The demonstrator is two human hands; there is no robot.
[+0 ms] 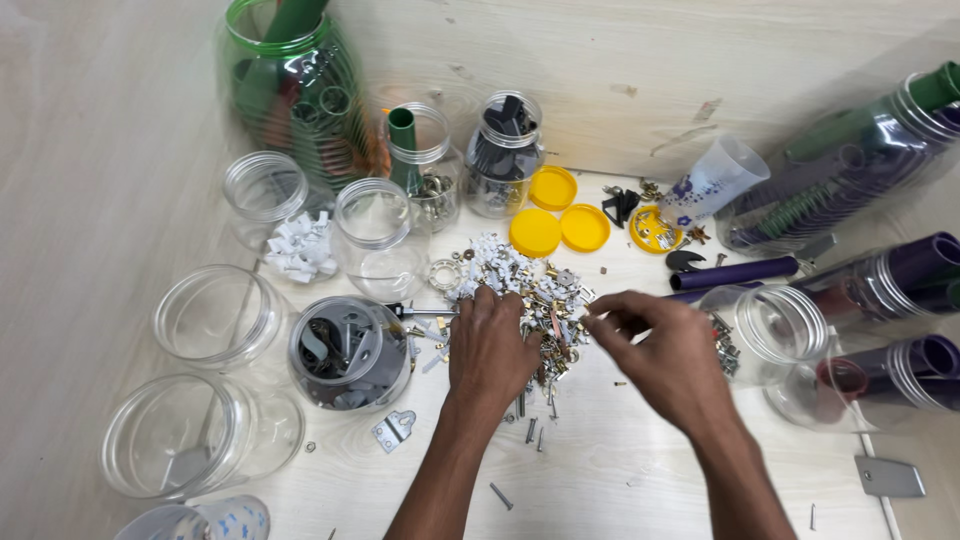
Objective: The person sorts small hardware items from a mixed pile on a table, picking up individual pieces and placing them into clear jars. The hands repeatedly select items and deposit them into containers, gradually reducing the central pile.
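Pale wood counter (640, 470), seen from above, crowded with jars and small hardware.

Left hand (490, 345) is laid palm down on a heap of mixed small parts (535, 290) at the centre of the counter: screws, white clips, brass bits. Fingers are spread and flat on the heap; nothing is seen gripped.

Right hand (665, 355) is held at the right edge of the same heap, fingers drawn together in a pinch. A small piece may be caught between thumb and fingertips, but it is too small to be told for sure.

Left of the left hand, a clear jar (350, 352) filled with grey plastic parts is lying tilted. A metal hinge plate (393, 431) is lying just below it. 2 empty clear jars (215, 318) (195, 435) are set further left, well apart from the hands.

Behind the heap, 3 yellow lids (560, 215) are lying close together. A jar of dark pieces (505, 150) is standing upright behind them, and a pile of white clips (300, 250) is lying to the left.

Right of the right hand, an open jar (765, 335) is lying on its side, with purple tubes (735, 272) near it.
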